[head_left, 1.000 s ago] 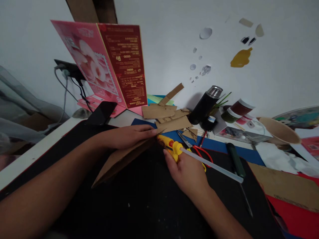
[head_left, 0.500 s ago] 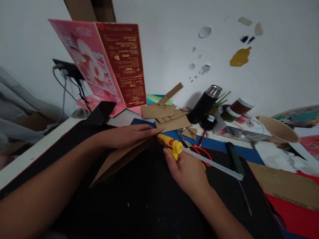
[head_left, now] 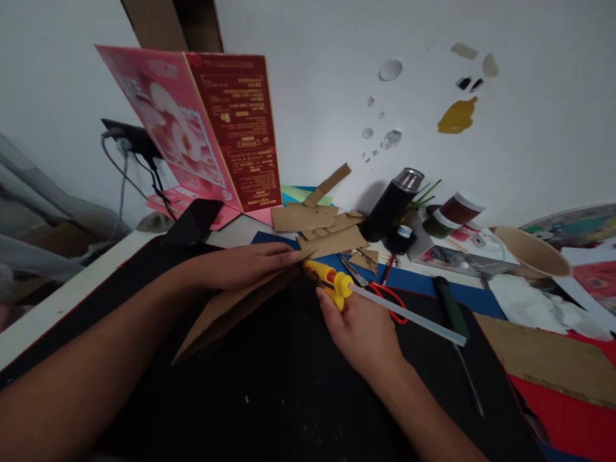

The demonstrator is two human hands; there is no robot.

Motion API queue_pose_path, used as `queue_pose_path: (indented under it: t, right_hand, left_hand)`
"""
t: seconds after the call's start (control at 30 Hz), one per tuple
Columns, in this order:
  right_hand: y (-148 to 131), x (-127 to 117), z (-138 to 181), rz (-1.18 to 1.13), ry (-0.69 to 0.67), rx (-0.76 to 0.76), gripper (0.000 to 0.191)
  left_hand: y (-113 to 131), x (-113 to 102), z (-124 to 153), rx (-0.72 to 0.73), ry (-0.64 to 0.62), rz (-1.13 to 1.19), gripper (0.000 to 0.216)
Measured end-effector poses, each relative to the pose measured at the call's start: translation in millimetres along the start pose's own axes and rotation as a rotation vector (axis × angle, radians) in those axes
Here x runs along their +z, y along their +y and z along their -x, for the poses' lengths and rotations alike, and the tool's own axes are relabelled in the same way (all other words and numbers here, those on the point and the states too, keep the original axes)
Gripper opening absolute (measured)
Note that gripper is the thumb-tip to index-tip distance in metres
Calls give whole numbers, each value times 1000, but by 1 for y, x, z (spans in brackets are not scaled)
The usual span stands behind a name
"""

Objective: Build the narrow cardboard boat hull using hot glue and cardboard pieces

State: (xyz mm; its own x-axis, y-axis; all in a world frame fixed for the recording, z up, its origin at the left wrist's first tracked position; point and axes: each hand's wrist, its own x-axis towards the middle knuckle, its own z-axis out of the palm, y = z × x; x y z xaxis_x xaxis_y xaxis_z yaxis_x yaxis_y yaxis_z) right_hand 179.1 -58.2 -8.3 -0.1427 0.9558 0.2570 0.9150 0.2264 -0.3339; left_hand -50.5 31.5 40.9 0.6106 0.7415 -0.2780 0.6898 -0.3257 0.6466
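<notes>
Stillness mid-frame: our right hand clasps a yellow plastic glue gun; left hand, grip hidden, covers brown cardboard. Gluing likely continues.

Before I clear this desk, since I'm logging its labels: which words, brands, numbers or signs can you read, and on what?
None reads with certainty:
Pink and dark-red folded cardboard panel: upside-down print, too small and blurred.
Flat brown cardboard sheet at right: dark lettering along its lower edge, unreadable.
Brown cardboard strip in the pile: dark marks, too small.
Yellow plastic glue gun: dark marks, perhaps not print.
</notes>
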Motion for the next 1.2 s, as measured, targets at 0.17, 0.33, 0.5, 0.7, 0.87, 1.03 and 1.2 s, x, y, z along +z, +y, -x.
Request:
queue_pose_path:
  t: [0.17, 0.33, 0.5, 0.7, 0.87, 1.03, 1.2]
  right_hand:
    - [2, 0, 0, -20, 13, -9, 38]
    - [3, 0, -1, -17, 11, -5, 40]
    - [3, -3, -2, -8, 25, -14, 39]
    - [2, -5, -2, -21, 32, 0, 37]
    - [4, -4, -2, -10, 28, 10, 37]
    - [4, -5, -3, -4, 20, 29, 37]
    - [6, -3, -3, -29, 21, 28, 39]
  left_hand:
    - [-2, 0, 0, 4, 6, 17, 72]
    - [1, 0, 0, 2, 12, 19, 73]
    - [2, -1, 1, -10, -6, 10, 73]
    - [-1, 0, 1, -19, 10, 44, 72]
    - [-2, -1, 1, -11, 5, 49, 72]
    - [0, -2, 2, -12, 5, 33, 72]
    - [0, -2, 2, 1, 11, 31, 72]
